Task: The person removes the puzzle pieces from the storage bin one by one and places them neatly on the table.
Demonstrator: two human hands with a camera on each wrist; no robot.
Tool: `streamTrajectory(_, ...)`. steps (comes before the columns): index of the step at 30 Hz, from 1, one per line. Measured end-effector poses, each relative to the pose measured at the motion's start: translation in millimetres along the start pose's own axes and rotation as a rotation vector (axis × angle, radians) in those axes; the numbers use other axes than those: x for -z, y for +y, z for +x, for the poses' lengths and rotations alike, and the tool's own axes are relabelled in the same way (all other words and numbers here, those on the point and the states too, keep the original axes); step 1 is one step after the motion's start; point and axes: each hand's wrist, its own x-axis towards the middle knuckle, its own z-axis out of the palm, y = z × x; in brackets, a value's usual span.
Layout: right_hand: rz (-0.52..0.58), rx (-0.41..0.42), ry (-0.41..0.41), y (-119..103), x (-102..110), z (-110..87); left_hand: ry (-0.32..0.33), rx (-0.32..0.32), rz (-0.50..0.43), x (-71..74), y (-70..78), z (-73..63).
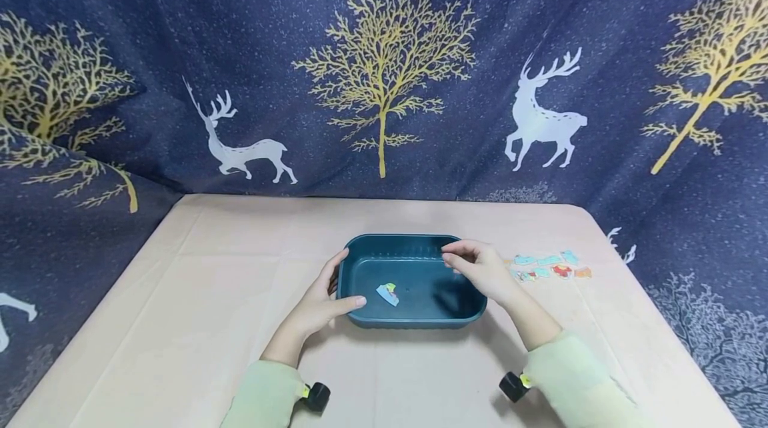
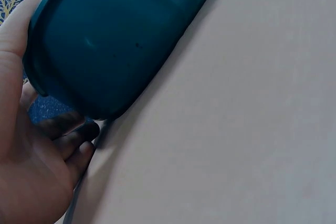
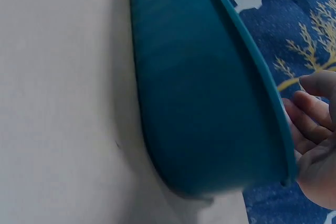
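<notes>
A dark teal plastic basin (image 1: 414, 323) stands on the table in the head view. My left hand (image 1: 321, 301) grips its left end, thumb over the rim and fingers along the outer wall. Inside the basin, left of its middle, lies a small flat printed piece (image 1: 387, 294), light blue with some yellow. Over the basin's right end hovers my right hand (image 1: 483, 273), its fingers loosely bent and thumb apart from the index finger. Nothing shows between those fingers, and in the right wrist view the hand (image 3: 315, 129) is beside the basin's rim.
Several small flat printed pieces, among them a light blue piece (image 1: 549, 260), a red one (image 1: 561, 271) and an orange one (image 1: 583, 273), lie right of the basin. A beige cloth (image 1: 198, 321) covers the table. Behind hangs a dark blue curtain (image 1: 258, 48) with deer and trees.
</notes>
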Motion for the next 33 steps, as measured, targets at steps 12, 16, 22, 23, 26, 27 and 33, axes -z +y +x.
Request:
streamTrajectory(12,-0.073,0.047,-0.104,-5,-35,10.1,-0.002,0.0,0.014,1.2,1.1,-0.1)
streamTrajectory(16,-0.111,0.068,-0.126,-6,-45,13.4,-0.006,-0.003,0.011,1.6,1.0,0.0)
streamTrajectory(22,-0.172,0.088,-0.161,-13,-57,18.4,-0.017,-0.003,0.003,2.0,0.0,-0.1)
streamTrajectory(23,-0.18,0.09,-0.167,-13,-59,19.3,-0.018,-0.003,0.002,2.1,-0.2,0.0)
streamTrajectory(26,-0.2,0.089,-0.188,-15,-63,21.5,-0.02,-0.001,0.001,2.0,-0.2,-0.1)
streamTrajectory(27,-0.205,0.091,-0.193,-15,-65,22.2,-0.02,0.0,0.002,2.0,-0.2,0.0)
streamTrajectory(33,-0.255,0.086,-0.22,-10,-73,26.2,-0.023,-0.002,0.001,1.9,-0.4,0.2)
